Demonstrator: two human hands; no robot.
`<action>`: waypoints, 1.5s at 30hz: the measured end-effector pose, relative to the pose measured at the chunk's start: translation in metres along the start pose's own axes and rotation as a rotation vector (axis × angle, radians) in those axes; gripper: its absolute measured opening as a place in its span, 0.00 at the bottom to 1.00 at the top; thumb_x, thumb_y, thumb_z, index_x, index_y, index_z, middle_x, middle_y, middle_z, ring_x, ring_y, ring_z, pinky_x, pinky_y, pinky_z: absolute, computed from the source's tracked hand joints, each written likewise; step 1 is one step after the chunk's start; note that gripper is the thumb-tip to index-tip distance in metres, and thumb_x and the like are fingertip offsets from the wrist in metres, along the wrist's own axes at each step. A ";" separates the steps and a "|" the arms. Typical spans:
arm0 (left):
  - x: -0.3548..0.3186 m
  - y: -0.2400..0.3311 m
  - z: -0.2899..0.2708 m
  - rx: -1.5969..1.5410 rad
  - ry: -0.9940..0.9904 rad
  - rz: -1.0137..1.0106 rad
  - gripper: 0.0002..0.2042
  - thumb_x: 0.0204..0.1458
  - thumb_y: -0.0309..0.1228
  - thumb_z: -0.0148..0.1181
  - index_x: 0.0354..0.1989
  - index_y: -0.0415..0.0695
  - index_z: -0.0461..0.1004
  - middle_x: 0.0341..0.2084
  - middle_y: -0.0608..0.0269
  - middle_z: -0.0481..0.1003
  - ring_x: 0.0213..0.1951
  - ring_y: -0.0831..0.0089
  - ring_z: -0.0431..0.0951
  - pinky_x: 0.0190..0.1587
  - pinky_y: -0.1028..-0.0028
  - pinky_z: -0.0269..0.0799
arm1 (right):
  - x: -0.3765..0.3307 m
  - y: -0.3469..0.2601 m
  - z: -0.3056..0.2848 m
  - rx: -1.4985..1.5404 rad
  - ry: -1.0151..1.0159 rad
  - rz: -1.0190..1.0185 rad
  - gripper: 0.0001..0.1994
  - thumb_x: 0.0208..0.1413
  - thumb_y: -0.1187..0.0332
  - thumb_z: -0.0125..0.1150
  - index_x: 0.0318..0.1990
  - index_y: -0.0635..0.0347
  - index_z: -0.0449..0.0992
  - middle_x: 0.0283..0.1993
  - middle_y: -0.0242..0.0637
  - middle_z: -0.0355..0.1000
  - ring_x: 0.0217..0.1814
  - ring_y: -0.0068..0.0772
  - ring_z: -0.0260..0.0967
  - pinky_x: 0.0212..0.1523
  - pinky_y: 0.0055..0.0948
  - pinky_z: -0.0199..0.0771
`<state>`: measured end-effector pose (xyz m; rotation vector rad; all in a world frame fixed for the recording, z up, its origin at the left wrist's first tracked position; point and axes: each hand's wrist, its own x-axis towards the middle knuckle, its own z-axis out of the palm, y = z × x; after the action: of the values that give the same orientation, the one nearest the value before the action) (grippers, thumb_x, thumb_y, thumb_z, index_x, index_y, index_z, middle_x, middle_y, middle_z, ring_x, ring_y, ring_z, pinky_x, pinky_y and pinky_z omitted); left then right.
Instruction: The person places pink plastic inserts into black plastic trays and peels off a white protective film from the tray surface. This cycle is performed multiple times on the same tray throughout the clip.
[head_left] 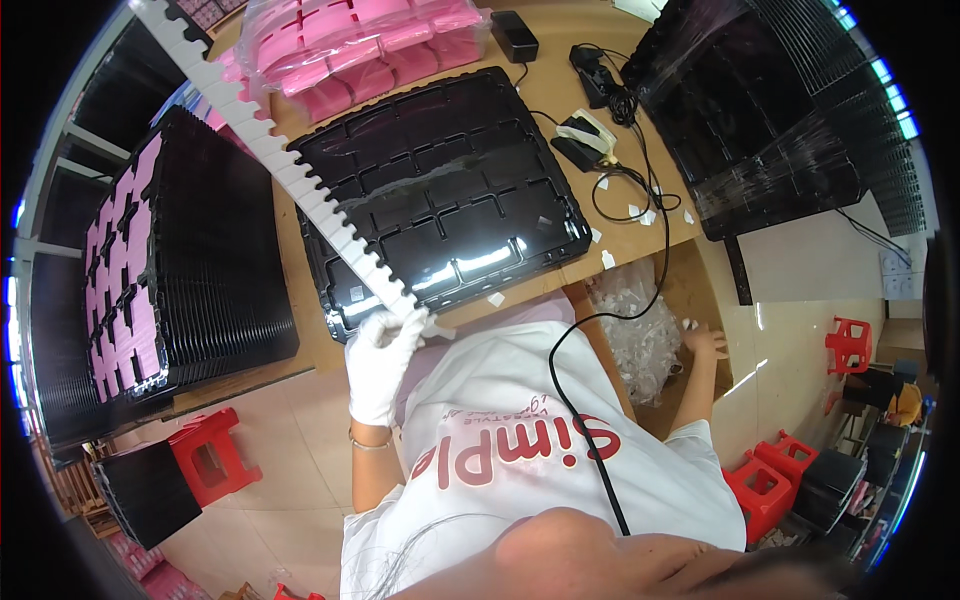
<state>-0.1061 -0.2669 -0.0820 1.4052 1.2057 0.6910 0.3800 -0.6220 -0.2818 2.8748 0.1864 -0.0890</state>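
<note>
My left hand point(388, 362), in a white glove, is closed on the near end of a long white notched strip point(318, 208). The strip slants to the far left, over a black moulded plastic tray point(450, 190) lying on the table. My bare right hand point(706, 342) is at the right side of an open box compartment point(705, 290), near crumpled clear plastic scraps point(635, 335). Its fingers look apart, with small white bits at the fingertips that I cannot make out.
Pink pieces in clear wrap point(350, 60) stand behind the tray. Tall stacks of black trays rise at left point(225, 250) and right point(770, 130). A black cable point(600, 318) crosses my front from a small device point(585, 140). Red stools point(215, 455) stand on the floor.
</note>
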 end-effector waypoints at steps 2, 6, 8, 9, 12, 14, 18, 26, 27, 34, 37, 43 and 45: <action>-0.007 -0.016 -0.013 0.202 -0.047 0.189 0.07 0.49 0.27 0.69 0.32 0.39 0.78 0.26 0.63 0.78 0.26 0.81 0.75 0.31 0.80 0.71 | -0.030 -0.029 -0.048 -0.076 0.238 -0.008 0.20 0.55 0.67 0.60 0.55 0.62 0.72 0.58 0.51 0.67 0.61 0.48 0.65 0.58 0.43 0.67; -0.024 0.020 -0.045 0.626 -0.468 0.305 0.16 0.52 0.35 0.64 0.50 0.51 0.77 0.31 0.63 0.78 0.31 0.68 0.80 0.35 0.70 0.76 | -0.018 -0.083 -0.162 0.561 0.428 -0.419 0.15 0.55 0.72 0.60 0.50 0.64 0.74 0.52 0.49 0.71 0.52 0.46 0.71 0.51 0.37 0.71; -0.023 0.023 -0.061 0.791 -0.510 0.397 0.18 0.53 0.31 0.58 0.54 0.53 0.74 0.33 0.63 0.79 0.35 0.63 0.80 0.37 0.67 0.77 | -0.058 -0.152 -0.249 0.943 0.544 -0.757 0.08 0.57 0.77 0.57 0.43 0.66 0.76 0.42 0.44 0.74 0.39 0.40 0.73 0.41 0.30 0.72; -0.024 0.022 -0.070 0.838 -0.484 0.421 0.17 0.53 0.30 0.57 0.53 0.53 0.75 0.33 0.62 0.79 0.35 0.62 0.80 0.37 0.67 0.77 | -0.075 -0.187 -0.287 1.047 0.557 -0.961 0.06 0.56 0.78 0.59 0.40 0.66 0.77 0.39 0.42 0.75 0.38 0.39 0.73 0.40 0.29 0.72; -0.012 0.026 -0.082 0.740 -0.216 0.451 0.15 0.50 0.21 0.54 0.45 0.49 0.79 0.33 0.59 0.79 0.36 0.60 0.80 0.38 0.66 0.77 | -0.090 -0.290 -0.368 1.115 0.636 -1.468 0.07 0.51 0.80 0.62 0.39 0.64 0.78 0.39 0.42 0.76 0.42 0.42 0.75 0.42 0.30 0.74; 0.010 0.040 -0.078 0.671 0.065 0.484 0.13 0.50 0.19 0.54 0.41 0.47 0.79 0.33 0.58 0.79 0.36 0.59 0.80 0.38 0.66 0.77 | -0.089 -0.369 -0.407 1.146 0.723 -1.701 0.08 0.50 0.80 0.62 0.39 0.63 0.77 0.39 0.42 0.76 0.41 0.43 0.75 0.43 0.32 0.75; 0.084 0.076 -0.060 0.535 0.389 0.650 0.10 0.53 0.17 0.52 0.39 0.42 0.77 0.34 0.55 0.79 0.36 0.59 0.80 0.41 0.67 0.76 | -0.079 -0.540 -0.450 1.193 0.583 -1.792 0.10 0.50 0.75 0.60 0.41 0.60 0.77 0.40 0.41 0.76 0.42 0.46 0.74 0.45 0.36 0.74; 0.281 0.141 -0.013 1.055 0.572 1.131 0.23 0.48 0.31 0.62 0.56 0.51 0.71 0.49 0.56 0.75 0.54 0.57 0.73 0.59 0.55 0.60 | -0.090 -0.626 -0.448 0.592 0.612 -1.812 0.12 0.43 0.70 0.68 0.39 0.57 0.80 0.43 0.42 0.75 0.45 0.45 0.73 0.48 0.41 0.73; 0.284 0.141 -0.012 1.124 0.456 0.965 0.21 0.49 0.33 0.61 0.54 0.51 0.73 0.47 0.57 0.76 0.54 0.58 0.73 0.60 0.54 0.59 | -0.090 -0.624 -0.452 0.580 0.535 -1.820 0.12 0.43 0.70 0.68 0.38 0.57 0.80 0.42 0.42 0.76 0.44 0.45 0.74 0.47 0.41 0.73; 0.316 0.103 -0.011 1.148 0.359 0.834 0.13 0.51 0.37 0.59 0.44 0.51 0.79 0.36 0.57 0.79 0.46 0.59 0.76 0.58 0.56 0.60 | -0.083 -0.614 -0.479 0.687 -0.025 -1.636 0.08 0.46 0.65 0.70 0.32 0.59 0.81 0.26 0.36 0.76 0.22 0.29 0.70 0.25 0.31 0.73; 0.321 0.099 -0.012 1.058 0.302 0.817 0.13 0.51 0.38 0.59 0.44 0.50 0.79 0.35 0.56 0.79 0.45 0.57 0.76 0.55 0.60 0.64 | -0.076 -0.628 -0.485 0.774 -0.069 -1.599 0.11 0.45 0.60 0.72 0.31 0.57 0.82 0.18 0.34 0.71 0.19 0.24 0.67 0.24 0.29 0.72; 0.317 0.100 -0.017 0.968 0.287 0.793 0.14 0.51 0.38 0.60 0.45 0.47 0.80 0.34 0.55 0.79 0.42 0.57 0.77 0.50 0.62 0.69 | -0.086 -0.624 -0.471 0.661 0.302 -1.780 0.10 0.46 0.62 0.70 0.31 0.58 0.81 0.32 0.39 0.78 0.35 0.36 0.75 0.40 0.35 0.74; 0.319 0.098 -0.015 0.959 0.291 0.788 0.14 0.51 0.38 0.60 0.45 0.47 0.79 0.34 0.55 0.79 0.42 0.57 0.76 0.50 0.61 0.69 | -0.083 -0.625 -0.469 0.542 0.384 -1.825 0.09 0.46 0.63 0.70 0.31 0.59 0.80 0.37 0.40 0.78 0.39 0.37 0.75 0.42 0.36 0.74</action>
<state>0.0067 0.0462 -0.0533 2.7371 1.2459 0.9103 0.2340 0.0885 0.0199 1.9485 2.9324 0.1044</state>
